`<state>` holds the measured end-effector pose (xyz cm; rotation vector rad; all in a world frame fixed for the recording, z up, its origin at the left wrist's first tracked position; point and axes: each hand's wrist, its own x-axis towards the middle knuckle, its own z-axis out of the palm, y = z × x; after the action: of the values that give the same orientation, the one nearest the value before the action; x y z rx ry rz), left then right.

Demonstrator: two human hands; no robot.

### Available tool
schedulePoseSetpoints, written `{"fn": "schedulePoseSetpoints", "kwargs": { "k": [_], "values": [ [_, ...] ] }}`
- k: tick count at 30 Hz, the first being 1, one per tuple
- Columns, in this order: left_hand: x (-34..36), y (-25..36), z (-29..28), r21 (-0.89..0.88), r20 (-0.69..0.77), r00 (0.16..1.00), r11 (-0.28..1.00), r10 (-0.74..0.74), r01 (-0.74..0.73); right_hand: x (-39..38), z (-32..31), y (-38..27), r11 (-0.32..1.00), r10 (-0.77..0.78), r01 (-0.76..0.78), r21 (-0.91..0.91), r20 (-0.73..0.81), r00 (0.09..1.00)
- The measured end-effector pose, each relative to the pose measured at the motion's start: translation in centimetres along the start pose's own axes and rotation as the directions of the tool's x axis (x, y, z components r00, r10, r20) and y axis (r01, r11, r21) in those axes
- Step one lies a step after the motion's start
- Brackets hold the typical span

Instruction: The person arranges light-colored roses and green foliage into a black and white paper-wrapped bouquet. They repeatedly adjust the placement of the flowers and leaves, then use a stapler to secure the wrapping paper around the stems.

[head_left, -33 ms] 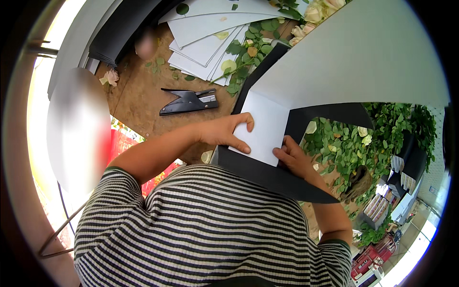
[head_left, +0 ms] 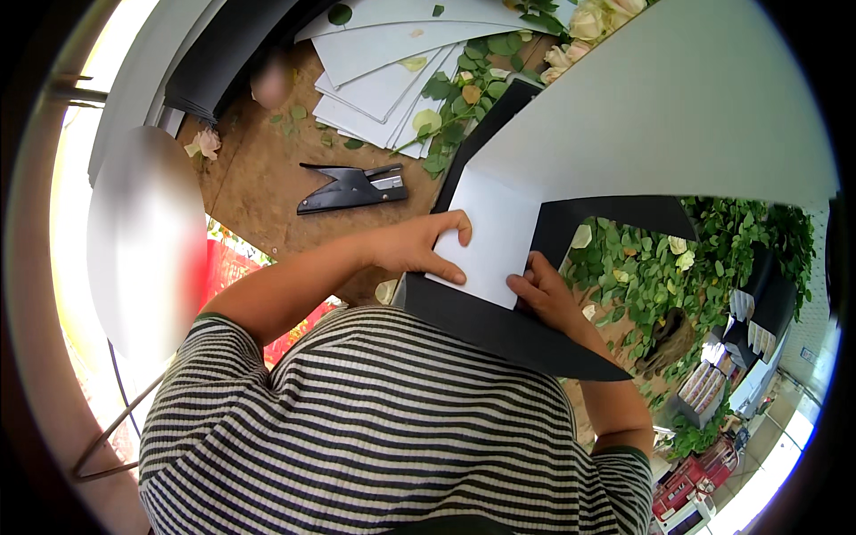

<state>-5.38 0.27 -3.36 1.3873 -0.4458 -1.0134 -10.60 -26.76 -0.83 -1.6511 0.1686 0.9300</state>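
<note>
A folded cardboard box [head_left: 513,328], black outside and white inside, stands in front of my body with its sides partly folded up. My left hand [head_left: 428,246] grips its left side, thumb and forefinger curved over the white inner panel [head_left: 486,236]. The other left fingers are hidden. At the panel's right edge my right hand [head_left: 546,292] pinches the card, thumb on the white face. A tall white-faced sheet [head_left: 678,116] rises from the box toward the upper right. To the left of the box a black hand stapler [head_left: 352,189] lies on the brown table.
White card sheets [head_left: 383,80] lie fanned at the back, with leafy stems [head_left: 464,98] beside them. A stack of black sheets [head_left: 236,53] sits at the far left. Pale roses [head_left: 593,22] are at the back; a mass of greenery [head_left: 633,294] spreads on the right.
</note>
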Motion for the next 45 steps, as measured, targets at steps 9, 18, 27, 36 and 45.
{"fn": "schedulePoseSetpoints", "kwargs": {
  "k": [9, 18, 27, 36, 45],
  "values": [
    [0.5, 1.9, -1.0, 0.478, -0.251, 0.965, 0.856, -0.082, 0.197, 2.9, -0.6, -2.9, 0.581, -0.318, 0.085, -0.81, -0.13, 0.939],
    [0.3, 1.6, -0.7, 0.714, -0.277, 0.951, 0.632, -0.141, 0.301, 3.4, 0.3, -1.4, 0.264, -0.667, 0.457, -0.85, 0.181, 0.723],
    [8.1, 6.7, -1.3, 0.812, 0.098, 0.951, 0.529, 0.294, -0.247, 4.5, -0.4, 0.4, 0.246, -0.652, 0.549, -0.799, 0.282, 0.704],
    [8.7, 7.1, -0.5, 0.767, -0.032, 0.984, 0.636, 0.176, -0.089, -4.5, -19.7, -18.7, 0.664, -0.746, 0.748, 0.023, -0.048, 0.664],
    [9.2, 6.1, -0.4, 0.754, -0.094, 0.951, 0.645, 0.296, -0.126, 8.2, -44.8, -11.0, 0.496, -0.432, -0.73, -0.471, -0.863, 0.263]
  ]
}}
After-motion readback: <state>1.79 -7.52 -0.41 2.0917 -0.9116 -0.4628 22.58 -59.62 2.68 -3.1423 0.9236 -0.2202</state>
